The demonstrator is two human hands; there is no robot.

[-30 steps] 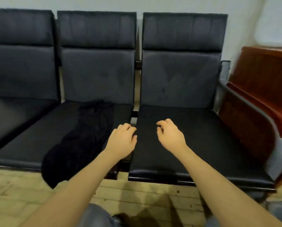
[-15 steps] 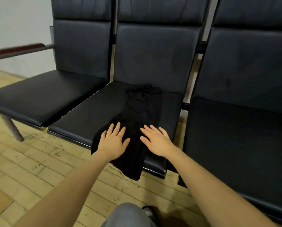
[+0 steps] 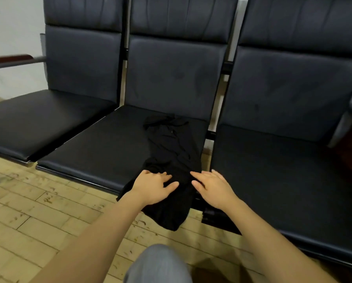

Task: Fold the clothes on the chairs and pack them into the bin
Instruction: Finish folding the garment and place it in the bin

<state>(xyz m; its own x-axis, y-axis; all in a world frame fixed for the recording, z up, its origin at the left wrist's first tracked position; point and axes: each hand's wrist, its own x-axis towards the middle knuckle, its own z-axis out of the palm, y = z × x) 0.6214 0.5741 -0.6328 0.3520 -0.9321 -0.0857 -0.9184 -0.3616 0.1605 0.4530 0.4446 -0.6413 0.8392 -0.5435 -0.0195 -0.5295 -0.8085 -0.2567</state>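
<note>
Head view, only view here: black garment (image 3: 171,158) is lying in a long strip down the right side of the middle chair seat (image 3: 101,152), bunched end at the backrest, lower end hanging off the front edge toward the wood floor (image 3: 28,217). Left hand (image 3: 153,185) is resting flat on the cloth near the seat's front edge, fingers spread, grip wide and holding nothing. Right hand (image 3: 213,186) is sitting just beside the garment's right edge, also flat and wide, pinching nothing; cannot tell whether its fingertips are touching fabric or seat. Bin isn't showing anywhere in frame, so the pack target is unknown from here. Risks, as I'm reading it: the overhanging end is pulling weight forward, so any loose one-handed lift is likely letting the whole strip slide off onto the floor. Black on black is hiding seams and edges, so a grab is probably catching one layer only and twisting the piece. The gap between the middle seat and the right chair seat (image 3: 283,170) is running right along the garment's edge; a sleeve or hem could be dropping into it and snagging on the frame. Room: left half of the middle seat, the left chair seat (image 3: 38,121) and the right seat are all lying bare, giving plenty of flat area for spreading and folding. Knee (image 3: 160,264) is sitting close under the arms, limiting pull-back toward the body.
</note>
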